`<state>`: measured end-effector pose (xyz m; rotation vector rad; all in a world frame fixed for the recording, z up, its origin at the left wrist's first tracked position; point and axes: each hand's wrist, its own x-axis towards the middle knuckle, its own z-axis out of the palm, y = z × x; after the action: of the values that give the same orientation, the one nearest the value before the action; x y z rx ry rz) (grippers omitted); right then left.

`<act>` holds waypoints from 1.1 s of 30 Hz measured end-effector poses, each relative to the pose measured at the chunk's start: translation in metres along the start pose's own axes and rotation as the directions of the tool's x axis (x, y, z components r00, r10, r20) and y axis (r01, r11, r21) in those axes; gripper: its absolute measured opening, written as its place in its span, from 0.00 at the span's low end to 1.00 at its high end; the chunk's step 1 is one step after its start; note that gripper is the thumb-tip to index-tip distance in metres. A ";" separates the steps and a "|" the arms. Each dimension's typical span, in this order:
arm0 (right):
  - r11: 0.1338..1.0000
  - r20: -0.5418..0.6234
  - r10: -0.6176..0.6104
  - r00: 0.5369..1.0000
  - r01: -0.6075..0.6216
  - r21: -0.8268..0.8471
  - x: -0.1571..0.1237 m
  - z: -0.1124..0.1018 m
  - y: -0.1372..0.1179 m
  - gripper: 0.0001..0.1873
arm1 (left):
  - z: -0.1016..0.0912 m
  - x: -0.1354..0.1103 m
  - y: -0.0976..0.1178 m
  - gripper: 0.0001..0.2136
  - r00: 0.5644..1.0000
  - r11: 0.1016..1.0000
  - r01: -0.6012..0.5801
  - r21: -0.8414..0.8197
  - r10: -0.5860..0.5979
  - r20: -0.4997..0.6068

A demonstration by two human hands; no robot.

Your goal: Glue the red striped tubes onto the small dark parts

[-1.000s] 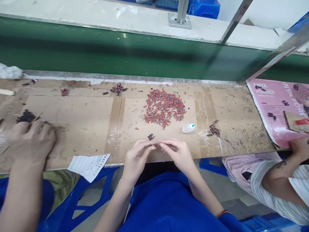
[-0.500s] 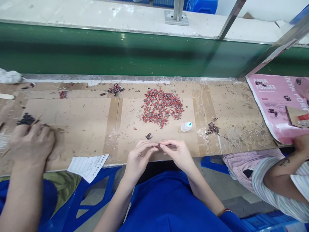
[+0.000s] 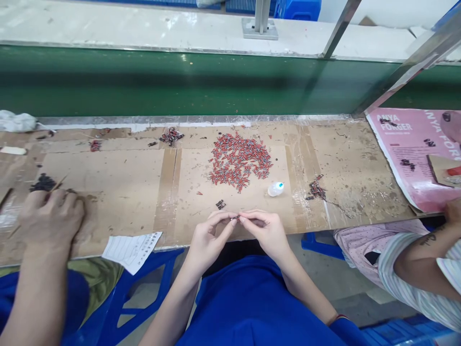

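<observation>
Head view: your left hand (image 3: 209, 238) and right hand (image 3: 266, 233) are pinching one tiny piece (image 3: 236, 218); red pile (image 3: 239, 161) lying at twelve o'clock.

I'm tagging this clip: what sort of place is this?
Probably a factory assembly line: a green conveyor belt runs behind a cardboard-covered bench holding a pile of small red parts, beside a co-worker's hand.
</observation>
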<state>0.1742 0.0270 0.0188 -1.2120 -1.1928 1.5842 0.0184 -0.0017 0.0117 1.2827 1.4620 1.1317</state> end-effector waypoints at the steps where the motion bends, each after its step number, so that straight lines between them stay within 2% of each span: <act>1: 1.000 -0.003 0.000 1.000 0.000 0.005 0.000 -0.001 0.000 0.09 | 0.001 0.000 0.000 0.09 1.000 1.000 0.005 0.014 -0.005 -0.001; 5: 0.996 0.023 0.022 0.999 -0.024 0.081 0.001 -0.005 0.001 0.10 | 0.005 -0.001 0.002 0.09 0.999 0.999 0.034 0.042 -0.034 -0.003; 11: 0.971 0.071 0.130 0.989 -0.141 0.193 0.005 -0.013 0.002 0.13 | 0.010 -0.004 0.006 0.09 0.998 0.998 0.059 -0.023 -0.058 0.018; 16: 0.977 0.055 0.103 0.993 -0.111 0.184 0.003 -0.012 0.002 0.14 | 0.011 -0.002 0.009 0.09 0.996 0.994 0.081 -0.074 -0.078 0.043; 21: 0.999 -0.041 -0.023 0.999 0.024 0.031 -0.006 -0.018 0.002 0.10 | 0.031 -0.002 0.003 0.08 1.000 0.999 0.001 -0.035 0.000 0.024; 23: 0.999 -0.103 -0.033 0.994 0.029 -0.043 -0.010 -0.029 0.005 0.10 | 0.039 -0.002 0.003 0.10 0.997 0.998 -0.055 0.016 0.054 0.050; 25: 0.994 -0.197 -0.042 0.980 0.021 -0.108 -0.011 -0.047 0.008 0.11 | 0.040 -0.001 0.005 0.14 0.989 0.988 -0.129 0.084 0.122 0.078; 27: 0.981 -0.337 -0.092 0.937 0.027 -0.192 -0.010 -0.070 0.010 0.12 | 0.029 0.003 0.007 0.14 0.974 0.957 -0.227 0.180 0.218 0.067; 29: 0.940 -0.478 -0.199 0.855 0.028 -0.341 -0.007 -0.093 0.009 0.15 | 0.012 0.010 0.004 0.11 0.947 0.900 -0.311 0.307 0.321 0.019; 31: 0.817 -0.558 -0.393 0.731 0.001 -0.576 -0.003 -0.111 0.006 0.18 | -0.006 0.018 -0.005 0.09 0.922 0.830 -0.341 0.441 0.388 -0.018; 32: 0.725 -0.542 -0.491 0.682 -0.026 -0.689 0.000 -0.115 0.004 0.19 | -0.013 0.022 -0.011 0.08 0.915 0.799 -0.343 0.494 0.403 -0.017; 33: 0.636 -0.502 -0.565 0.655 -0.042 -0.770 0.004 -0.117 0.004 0.20 | -0.019 0.026 -0.018 0.08 0.910 0.769 -0.351 0.535 0.414 0.003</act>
<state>0.2869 0.0543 0.0025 -1.7918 -1.3990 0.1992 -0.0060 0.0218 -0.0024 2.0052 1.7176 1.1097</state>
